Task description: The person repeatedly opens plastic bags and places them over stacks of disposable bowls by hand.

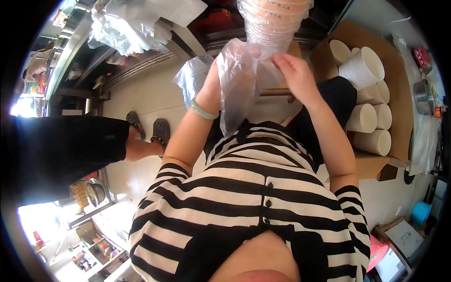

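A thin, clear plastic bag [237, 84] is bunched up between my two hands and hangs down in front of my waist. My left hand [213, 87], with a pale green bangle on the wrist, grips it from the left, and the film covers most of its fingers. On the other side, my right hand [295, 75] pinches the bag's edge between thumb and fingertips. Just beyond both hands stands a tall stack of bowls [277, 21] wrapped in clear plastic. More crumpled clear plastic [192, 77] shows beside my left wrist.
An open cardboard box [399, 113] on the right holds several stacks of white paper cups [361, 68]. White plastic bags [129, 28] hang at the upper left. Another person's leg [75, 152] and grey clog [161, 131] are on the left, on the tiled floor [141, 94].
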The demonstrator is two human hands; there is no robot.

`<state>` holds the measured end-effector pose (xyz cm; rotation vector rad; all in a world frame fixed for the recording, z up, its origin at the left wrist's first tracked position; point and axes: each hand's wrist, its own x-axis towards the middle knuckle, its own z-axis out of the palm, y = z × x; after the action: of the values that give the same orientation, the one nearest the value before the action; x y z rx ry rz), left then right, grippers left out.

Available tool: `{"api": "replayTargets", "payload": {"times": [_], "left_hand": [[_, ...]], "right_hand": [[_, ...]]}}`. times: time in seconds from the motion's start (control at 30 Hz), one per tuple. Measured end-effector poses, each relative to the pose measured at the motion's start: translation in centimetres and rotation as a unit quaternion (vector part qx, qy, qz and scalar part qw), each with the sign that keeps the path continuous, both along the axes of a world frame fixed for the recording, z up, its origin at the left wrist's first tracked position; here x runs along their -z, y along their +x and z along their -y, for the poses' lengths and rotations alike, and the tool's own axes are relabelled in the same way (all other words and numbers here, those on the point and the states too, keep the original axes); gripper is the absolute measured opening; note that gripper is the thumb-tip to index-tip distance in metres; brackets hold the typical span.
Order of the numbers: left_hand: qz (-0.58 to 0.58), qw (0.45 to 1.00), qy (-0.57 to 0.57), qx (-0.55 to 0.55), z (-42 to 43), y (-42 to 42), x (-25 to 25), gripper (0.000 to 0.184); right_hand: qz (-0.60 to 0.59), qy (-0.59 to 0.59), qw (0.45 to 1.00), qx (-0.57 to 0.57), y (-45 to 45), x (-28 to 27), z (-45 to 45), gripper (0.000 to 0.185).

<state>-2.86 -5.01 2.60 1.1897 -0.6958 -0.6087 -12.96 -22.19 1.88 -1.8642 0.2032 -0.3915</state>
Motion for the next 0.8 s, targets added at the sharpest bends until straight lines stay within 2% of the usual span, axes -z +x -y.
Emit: {"api": "replayTargets", "payload": {"times": [0.03,0.07,0.1,0.13,0.2,0.23,0.27,0.3,0.33,0.37,0.4,0.43,0.47,0.53,0.57,0.6,0.63,0.67,0.73,0.77,0.8], "left_hand": [[-0.137,0.99,-0.028,0.02,-0.2,0.3,0.1,0.021],[-0.27,0.96,-0.056,0.039,-0.1,0.3,-0.7,0.02],[-0.283,0.958,-0.046,0.025,-0.4,0.4,-0.6,0.019],[-0.295,0.955,-0.037,0.011,-0.9,0.8,-0.3,0.018],[-0.254,0.966,-0.025,0.041,-2.3,2.5,1.6,0.019],[-0.233,0.97,-0.014,0.07,-3.0,2.9,1.9,0.019],[-0.211,0.972,-0.004,0.099,-3.9,3.6,1.9,0.02],[-0.181,0.97,0.016,0.16,-4.6,4.7,1.0,0.029],[-0.178,0.971,0.012,0.161,-4.4,4.7,0.7,0.029],[-0.013,0.997,0.053,0.057,-3.8,3.7,-1.5,0.04],[0.151,0.983,0.091,-0.053,-3.2,2.6,-3.7,0.053],[0.283,0.954,0.071,-0.068,-2.6,1.9,-5.6,0.067],[0.412,0.906,0.05,-0.086,-2.0,1.3,-7.4,0.081],[0.563,0.822,0.08,-0.022,-0.7,-0.6,-9.8,0.082],[0.576,0.816,0.018,0.029,-0.1,-1.2,-9.9,0.068],[0.595,0.792,0.071,0.116,0.0,-1.2,-10.8,0.049],[0.421,0.875,0.088,0.223,-0.4,-0.6,-11.2,0.042],[0.227,0.914,0.099,0.322,-1.2,0.4,-11.5,0.034],[-0.04,0.956,0.023,0.29,-3.1,4.1,-10.6,0.029],[-0.055,0.963,-0.043,0.262,-3.1,5.6,-11.1,0.03],[-0.074,0.963,-0.109,0.234,-3.0,6.7,-11.5,0.031]], "right_hand": [[0.013,0.261,0.964,-0.053,-0.2,-0.1,0.5,0.024],[0.013,0.262,0.964,-0.05,-0.6,-0.6,1.2,0.024],[0.075,0.425,0.897,-0.095,-1.1,-1.1,2.2,0.024],[0.136,0.572,0.797,-0.139,-1.6,-1.8,3.3,0.026],[0.218,0.673,0.651,-0.276,-2.2,-3.0,5.7,0.021],[0.225,0.685,0.643,-0.259,-2.8,-3.8,6.9,0.021],[0.226,0.677,0.645,-0.275,-3.5,-5.0,7.7,0.02],[0.239,0.624,0.689,-0.281,-3.7,-5.5,7.9,0.02],[0.251,0.568,0.729,-0.287,-3.9,-5.9,8.0,0.021],[0.251,0.564,0.731,-0.29,-4.1,-6.7,7.3,0.021],[0.172,0.393,0.875,-0.225,-4.2,-7.8,5.7,0.021],[0.084,0.195,0.966,-0.148,-4.1,-9.1,4.3,0.022],[0.034,0.124,0.964,-0.231,-3.8,-10.6,3.4,0.025],[0.029,0.099,0.958,-0.269,-2.5,-11.3,1.6,0.025],[0.034,0.089,0.957,-0.276,-2.2,-12.5,2.0,0.025],[-0.034,0.058,0.96,-0.273,-2.2,-14.1,2.9,0.024],[-0.102,0.026,0.958,-0.266,-2.3,-15.4,4.0,0.024],[-0.096,0.016,0.959,-0.266,-2.4,-16.2,5.6,0.024],[-0.291,-0.079,0.873,-0.384,-2.5,-17.7,10.0,0.021],[-0.284,-0.091,0.877,-0.376,-2.6,-17.5,11.9,0.021],[-0.178,0.005,0.918,-0.353,-2.5,-16.3,13.7,0.019]]}}
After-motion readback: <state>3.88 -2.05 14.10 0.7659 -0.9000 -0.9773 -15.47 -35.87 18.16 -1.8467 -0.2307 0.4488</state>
